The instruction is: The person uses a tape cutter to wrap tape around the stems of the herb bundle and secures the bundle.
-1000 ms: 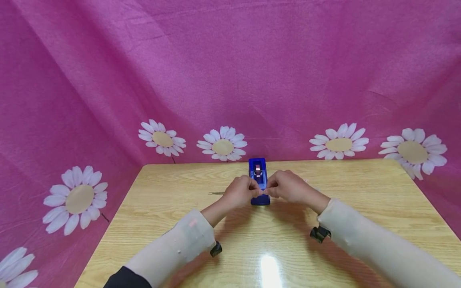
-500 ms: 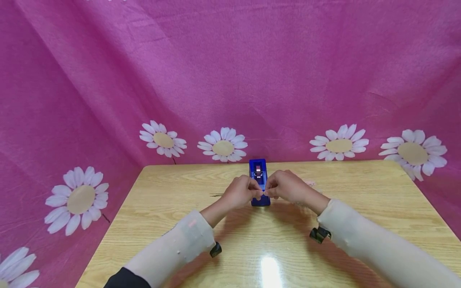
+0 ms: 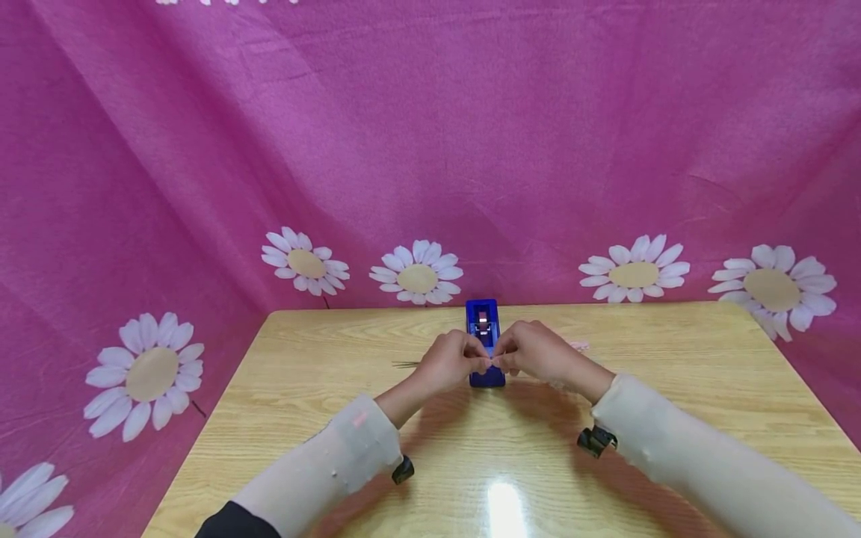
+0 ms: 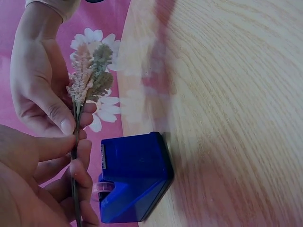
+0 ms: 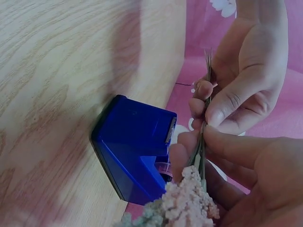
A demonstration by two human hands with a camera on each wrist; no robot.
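Note:
A small bunch of dried-looking flowers, with fluffy pale pink and grey-green heads on thin dark stems, lies across both hands. My left hand pinches the stems between thumb and fingers, their thin ends sticking out on its far side. Close against it, my right hand pinches the stems just below the heads, its fingertips meeting the left ones. A blue tape dispenser with a toothed metal cutter and a roll of tape stands on the table just beyond and beneath the hands, partly hidden by them in the head view.
The wooden table reaches back to a pink cloth printed with white daisies, which hangs behind it and along the left side. Black wrist camera mounts hang below both pale sleeves.
Both hands stay together over the tape dispenser, still pinching the flower stems. The whole scene sits slightly lower in the head view, and the pink heads show a little more beyond the right wrist.

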